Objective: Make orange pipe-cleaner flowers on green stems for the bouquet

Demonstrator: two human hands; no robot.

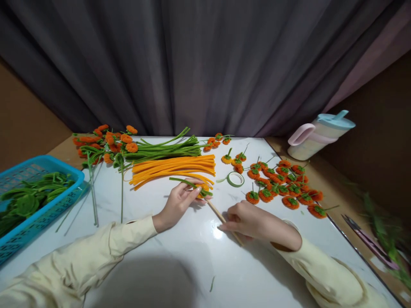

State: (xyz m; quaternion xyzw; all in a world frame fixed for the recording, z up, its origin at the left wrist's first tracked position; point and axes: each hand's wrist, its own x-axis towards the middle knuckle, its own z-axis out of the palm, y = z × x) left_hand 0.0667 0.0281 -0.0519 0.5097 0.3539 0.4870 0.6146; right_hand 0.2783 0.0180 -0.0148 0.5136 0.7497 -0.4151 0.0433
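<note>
In my left hand (180, 201) is a small yellow-orange flower (203, 189) with green pipe cleaner on it, pinched between thumb and fingers. A green strand sticks out to the left of the fingers. My right hand (245, 220) is closed around a thin wooden stick (215, 211), whose far end meets the underside of the flower. Orange pipe cleaners (173, 169) lie just behind my left hand, with green ones (167, 149) beyond them. A roll of green tape (235, 179) lies flat behind my right hand.
Many orange flower heads (290, 202) are spread at the right, and stemmed orange flowers (109, 139) lie back left. A blue basket (78, 182) holding green leaves stands at the left. A cup (313, 139) and pink-handled pliers (369, 241) are beyond the white board's right edge.
</note>
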